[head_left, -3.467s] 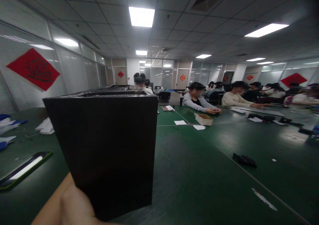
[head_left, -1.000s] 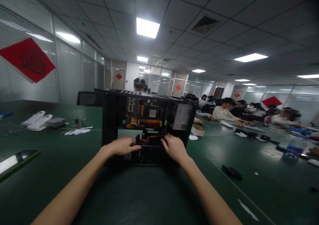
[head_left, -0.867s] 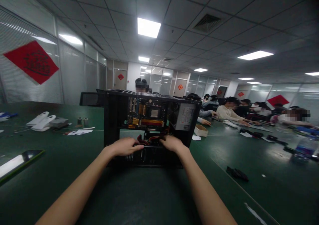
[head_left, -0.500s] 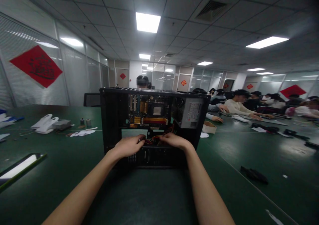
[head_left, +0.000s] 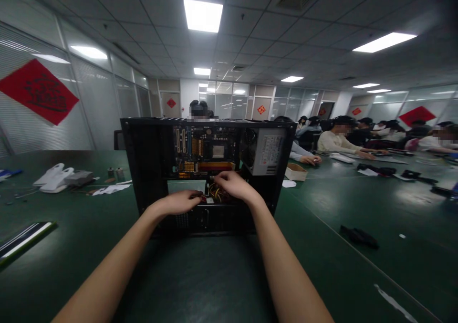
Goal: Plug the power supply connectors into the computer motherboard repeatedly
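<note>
The case (head_left: 145, 161) stands upright on the green table (head_left: 200, 275), open side facing the person, board (head_left: 203, 146) in view. The left hand (head_left: 179, 201) reaches over the lower bay, fingertips at the cables (head_left: 217, 194); the right hand (head_left: 234, 185) bends into them just beside — whether either hand grips one, I cannot tell. The power supply (head_left: 258, 169) carries a label (head_left: 271, 150) with small print and a reddish mark, too blurred to read. Dark characters mark the red diamond (head_left: 39, 91) at left — also illegible.
</note>
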